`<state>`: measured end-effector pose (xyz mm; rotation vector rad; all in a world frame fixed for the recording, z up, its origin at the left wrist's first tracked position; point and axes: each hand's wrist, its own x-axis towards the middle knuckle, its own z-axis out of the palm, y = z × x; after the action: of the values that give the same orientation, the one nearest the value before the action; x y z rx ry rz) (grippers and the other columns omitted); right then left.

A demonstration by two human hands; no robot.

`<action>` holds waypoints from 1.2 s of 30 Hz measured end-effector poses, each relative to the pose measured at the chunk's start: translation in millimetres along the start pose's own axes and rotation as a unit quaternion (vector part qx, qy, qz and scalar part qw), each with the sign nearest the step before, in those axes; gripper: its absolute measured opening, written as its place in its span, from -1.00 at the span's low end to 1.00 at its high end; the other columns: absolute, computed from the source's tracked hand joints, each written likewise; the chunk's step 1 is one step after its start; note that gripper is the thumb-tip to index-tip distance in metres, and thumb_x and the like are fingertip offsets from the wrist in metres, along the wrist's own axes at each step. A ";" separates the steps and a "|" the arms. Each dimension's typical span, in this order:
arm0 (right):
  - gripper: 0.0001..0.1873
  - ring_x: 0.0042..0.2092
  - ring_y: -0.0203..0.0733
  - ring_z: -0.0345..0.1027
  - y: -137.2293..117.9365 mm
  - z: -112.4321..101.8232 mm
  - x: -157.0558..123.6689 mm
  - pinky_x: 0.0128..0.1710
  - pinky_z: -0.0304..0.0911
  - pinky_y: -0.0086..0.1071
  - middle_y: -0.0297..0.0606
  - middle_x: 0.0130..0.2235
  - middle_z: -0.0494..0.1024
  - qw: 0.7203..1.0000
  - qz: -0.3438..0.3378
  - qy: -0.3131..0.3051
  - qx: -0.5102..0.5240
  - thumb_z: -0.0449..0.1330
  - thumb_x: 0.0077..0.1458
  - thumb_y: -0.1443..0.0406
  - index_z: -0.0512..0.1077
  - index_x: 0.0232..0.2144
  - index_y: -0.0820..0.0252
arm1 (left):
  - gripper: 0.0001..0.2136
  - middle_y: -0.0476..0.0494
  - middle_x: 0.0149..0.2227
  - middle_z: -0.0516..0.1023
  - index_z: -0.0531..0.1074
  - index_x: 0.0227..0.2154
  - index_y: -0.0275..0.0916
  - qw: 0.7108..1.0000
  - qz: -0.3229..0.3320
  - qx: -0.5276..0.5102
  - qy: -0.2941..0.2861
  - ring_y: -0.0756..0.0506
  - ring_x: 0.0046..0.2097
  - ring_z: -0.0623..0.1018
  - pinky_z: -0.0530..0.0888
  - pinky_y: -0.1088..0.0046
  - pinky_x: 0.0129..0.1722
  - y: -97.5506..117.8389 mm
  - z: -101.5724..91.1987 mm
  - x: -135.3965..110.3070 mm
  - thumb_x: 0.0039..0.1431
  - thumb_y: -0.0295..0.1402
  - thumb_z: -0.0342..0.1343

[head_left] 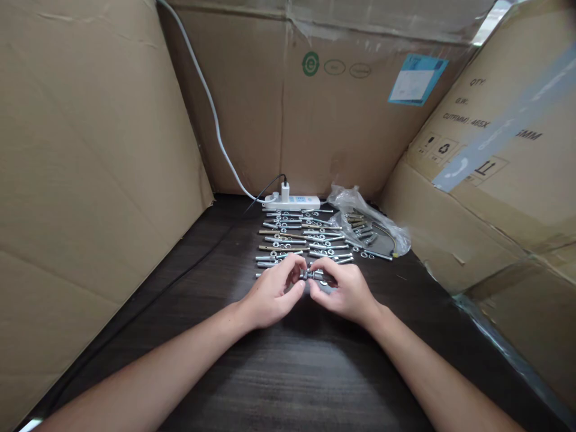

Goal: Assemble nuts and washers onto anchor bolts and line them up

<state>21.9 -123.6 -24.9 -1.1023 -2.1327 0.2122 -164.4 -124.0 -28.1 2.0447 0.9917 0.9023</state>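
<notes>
Dark wooden desk, walled in by cardboard. Left hand and right hand close together, well in front of the power strip. Fingertips of each pinched on opposite ends of one small bolt, held just above the desk. Between there and the power strip: rows of bolts with washers, laid flat in two columns. Right of the power strip, crumpled plastic bag holding more hardware. Charger plugged into the power strip; white cable climbing the cardboard behind it.
</notes>
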 end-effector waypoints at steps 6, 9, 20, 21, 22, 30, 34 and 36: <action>-0.84 -0.61 -0.37 0.23 0.2 0.1 -0.1 -0.57 0.13 -0.53 -0.42 -0.59 0.41 1.000 0.001 -0.003 0.003 0.16 -0.05 0.26 0.40 -0.34 0.16 | -0.88 0.03 -0.41 0.31 0.26 -0.24 -0.20 1.000 -0.003 0.005 0.003 0.03 -0.40 0.29 0.28 0.53 -0.41 -0.2 2.9 1.3 0.14 -0.39 -0.03; -0.84 -0.61 -0.37 0.23 -0.5 -0.5 0.2 -0.58 0.12 -0.53 -0.43 -0.60 0.41 1.000 0.002 -0.003 0.003 0.16 -0.04 0.26 0.40 -0.34 0.16 | -0.88 0.02 -0.40 0.33 0.27 -0.24 -0.21 1.000 -0.007 0.010 0.002 0.02 -0.39 0.31 0.28 0.53 -0.40 0.3 2.5 1.9 0.14 -0.39 -0.03; -0.85 -0.61 -0.38 0.24 -0.6 -0.6 0.2 -0.57 0.12 -0.53 -0.43 -0.59 0.42 1.000 -0.010 -0.002 -0.001 0.16 -0.03 0.26 0.40 -0.34 0.16 | -0.87 0.00 -0.39 0.37 0.29 -0.31 -0.23 0.999 0.005 0.048 -0.021 0.00 -0.38 0.34 0.26 0.50 -0.38 -0.8 0.3 3.6 0.24 -0.33 -0.13; -0.85 -0.60 -0.38 0.25 -0.8 -0.5 0.3 -0.56 0.13 -0.53 -0.43 -0.58 0.43 1.000 -0.011 -0.002 0.000 0.16 -0.03 0.26 0.40 -0.34 0.16 | -0.85 0.00 -0.40 0.37 0.29 -0.33 -0.23 0.999 0.006 0.050 -0.020 0.00 -0.38 0.34 0.26 0.50 -0.38 -1.3 0.5 4.1 0.24 -0.33 -0.14; -0.85 -0.60 -0.38 0.25 -0.9 -0.4 0.5 -0.56 0.14 -0.53 -0.42 -0.57 0.44 1.000 -0.012 -0.002 0.001 0.16 -0.03 0.26 0.40 -0.33 0.16 | -0.84 0.00 -0.41 0.37 0.29 -0.35 -0.24 0.998 0.006 0.052 -0.019 0.00 -0.38 0.34 0.26 0.49 -0.38 -1.8 0.7 4.6 0.25 -0.32 -0.14; -0.85 -0.61 -0.38 0.22 -1.0 0.4 -0.4 -0.56 0.13 -0.53 -0.43 -0.60 0.41 1.000 -0.007 -0.006 -0.004 0.15 -0.03 0.26 0.40 -0.34 0.15 | -0.78 -0.01 -0.39 0.39 0.30 -0.38 -0.25 0.999 0.000 0.030 -0.027 -0.02 -0.34 0.37 0.28 0.48 -0.32 -2.2 -0.2 4.9 0.28 -0.28 -0.17; -0.83 -0.62 -0.38 0.21 -0.8 0.6 -0.9 -0.56 0.12 -0.52 -0.45 -0.62 0.38 1.000 -0.010 -0.003 0.000 0.16 -0.05 0.26 0.40 -0.33 0.16 | -0.87 0.02 -0.39 0.36 0.28 -0.26 -0.22 1.000 -0.012 0.013 -0.025 0.00 -0.38 0.34 0.26 0.51 -0.39 0.1 0.0 2.1 0.23 -0.29 -0.09; -0.84 -0.62 -0.38 0.21 -1.1 0.5 -0.8 -0.56 0.12 -0.52 -0.44 -0.61 0.39 1.000 -0.012 -0.005 0.002 0.16 -0.04 0.26 0.39 -0.33 0.16 | -0.88 0.03 -0.42 0.33 0.27 -0.28 -0.22 0.999 -0.018 0.006 -0.025 0.01 -0.40 0.32 0.24 0.51 -0.42 0.4 0.4 2.1 0.22 -0.29 -0.08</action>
<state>21.2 -124.8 -25.2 -1.0753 -2.1509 0.2116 -163.0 -122.6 -27.4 2.0431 1.0068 0.8233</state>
